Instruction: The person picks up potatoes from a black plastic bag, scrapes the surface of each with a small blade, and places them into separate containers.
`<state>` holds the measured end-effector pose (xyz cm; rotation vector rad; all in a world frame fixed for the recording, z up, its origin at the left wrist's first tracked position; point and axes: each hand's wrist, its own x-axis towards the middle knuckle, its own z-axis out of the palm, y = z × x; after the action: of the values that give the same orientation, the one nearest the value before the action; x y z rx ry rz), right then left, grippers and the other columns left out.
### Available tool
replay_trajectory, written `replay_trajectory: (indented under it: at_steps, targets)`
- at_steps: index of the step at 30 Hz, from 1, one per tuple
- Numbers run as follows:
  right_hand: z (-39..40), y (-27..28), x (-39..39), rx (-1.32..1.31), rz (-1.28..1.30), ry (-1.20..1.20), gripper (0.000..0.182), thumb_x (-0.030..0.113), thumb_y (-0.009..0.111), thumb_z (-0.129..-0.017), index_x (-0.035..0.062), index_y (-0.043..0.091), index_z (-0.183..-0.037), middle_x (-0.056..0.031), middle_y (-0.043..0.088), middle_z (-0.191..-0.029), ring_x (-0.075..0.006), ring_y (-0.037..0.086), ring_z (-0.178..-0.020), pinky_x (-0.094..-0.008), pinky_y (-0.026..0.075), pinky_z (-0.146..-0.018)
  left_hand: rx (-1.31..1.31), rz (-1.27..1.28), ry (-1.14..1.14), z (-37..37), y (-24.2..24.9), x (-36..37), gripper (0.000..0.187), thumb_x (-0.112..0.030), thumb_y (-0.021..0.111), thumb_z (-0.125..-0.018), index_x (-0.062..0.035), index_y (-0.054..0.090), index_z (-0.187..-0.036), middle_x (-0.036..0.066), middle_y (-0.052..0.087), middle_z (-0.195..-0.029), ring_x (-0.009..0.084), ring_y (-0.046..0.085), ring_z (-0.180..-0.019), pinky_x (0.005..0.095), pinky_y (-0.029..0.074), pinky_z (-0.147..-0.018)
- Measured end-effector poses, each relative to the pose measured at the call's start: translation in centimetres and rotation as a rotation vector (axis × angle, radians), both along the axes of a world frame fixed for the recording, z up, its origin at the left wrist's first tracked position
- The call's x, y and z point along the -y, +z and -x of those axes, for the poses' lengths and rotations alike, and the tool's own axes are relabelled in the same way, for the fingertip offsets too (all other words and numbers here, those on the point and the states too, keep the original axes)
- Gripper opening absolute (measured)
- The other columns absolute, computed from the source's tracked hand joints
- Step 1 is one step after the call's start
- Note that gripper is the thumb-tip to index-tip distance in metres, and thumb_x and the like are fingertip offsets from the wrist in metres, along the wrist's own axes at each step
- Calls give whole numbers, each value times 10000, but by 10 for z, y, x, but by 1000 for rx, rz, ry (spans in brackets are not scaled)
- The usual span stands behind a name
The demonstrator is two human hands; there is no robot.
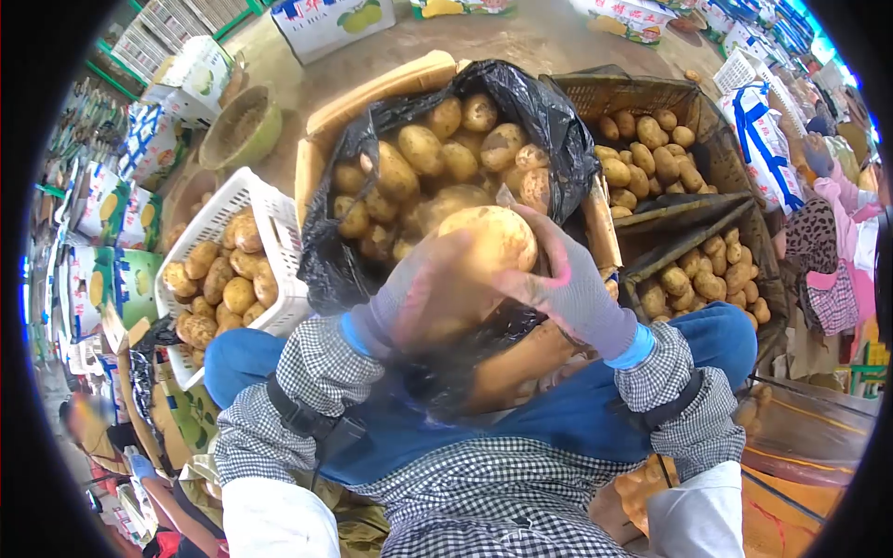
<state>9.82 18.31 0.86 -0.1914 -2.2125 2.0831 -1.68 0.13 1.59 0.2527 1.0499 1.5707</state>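
Note:
A large yellow potato (488,237) is between my two gloved hands, above an open carton. My left hand (414,288), in a grey glove smeared by motion, closes on the potato's left side. On its other side my right hand (577,284), in a grey glove with pinkish fingertips, grips it. A bit of clear film (505,196) shows near the right fingers. Below and beyond the hands, a black plastic bag (549,126) lines the carton (377,93), with many potatoes (420,151) inside.
A white plastic crate (284,219) of potatoes stands at left, near a green basin (244,130). Two dark lined crates (730,149) of potatoes are at right. Printed cartons (330,28) stand at the back. Another person in pink (842,195) is at far right.

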Motion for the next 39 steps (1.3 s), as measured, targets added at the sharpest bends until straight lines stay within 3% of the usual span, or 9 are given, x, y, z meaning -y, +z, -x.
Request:
replay_trajectory:
  at_steps: [3,6,7,10,16,20,25,31,39]
  targets:
    - [8,9,0,195,248,-17,649,316,699,-907,-15,440,-1401,-80,587,-1210,-130,540,-1136,-284,448,-982,-260,-120,-14,3,1,-3,550,-447,530,-980,-105,446,-1401,86,596,-1270,214,632,-1075,364,548,-873]
    - [18,6,-2,178,244,-61,592,398,620,-952,-20,496,-1354,-71,633,-1097,-159,588,-1072,-281,452,-958,-92,-12,121,-1,2,-4,537,-426,530,-984,-91,449,-1396,104,604,-1253,233,633,-1077,363,553,-872]
    - [21,-3,1,38,192,-64,584,420,594,-965,-17,507,-1343,-71,636,-1084,-172,597,-1063,-284,451,-955,-19,-27,127,0,0,-3,539,-421,532,-983,-88,446,-1398,111,597,-1263,244,631,-1083,370,555,-871]
    - [26,-10,8,-199,-516,-110,542,417,550,-991,-18,535,-1313,-71,641,-1095,-173,593,-1079,-301,436,-985,146,-68,153,3,-7,1,546,-405,541,-976,-79,439,-1402,130,581,-1287,276,625,-1104,394,558,-869]
    - [32,10,1,29,114,-210,352,139,524,-999,16,553,-1328,-71,631,-1210,-16,582,-811,-108,399,-615,173,-110,247,-1,-3,3,567,-378,557,-943,-65,437,-1400,140,580,-1293,298,615,-1131,439,555,-872]
    - [27,10,7,-119,-39,-129,357,17,512,-975,9,557,-1329,-73,642,-1218,-30,578,-823,-146,448,-678,199,-84,316,4,-13,11,552,-390,539,-941,-65,463,-1380,130,604,-1270,287,622,-1118,437,558,-862]
    - [20,-8,12,-352,-408,-46,381,56,685,-878,35,627,-1254,-182,649,-1234,-241,675,-1075,-297,541,-886,221,-94,360,3,-12,12,538,-400,523,-945,-58,489,-1359,120,627,-1248,275,639,-1083,437,561,-834]
    - [15,5,14,-98,-79,-160,379,45,652,-898,10,604,-1271,-173,647,-1242,-255,647,-1134,-305,521,-936,188,-60,372,-3,-12,11,538,-412,522,-944,-64,495,-1353,111,632,-1242,273,650,-1051,419,563,-782]
    - [14,4,13,-177,-233,-99,395,6,664,-876,38,612,-1267,-138,656,-1240,-246,657,-1116,-309,537,-927,194,-57,347,-4,-4,8,516,-424,514,-951,-82,502,-1338,90,642,-1196,245,654,-1011,388,560,-771]
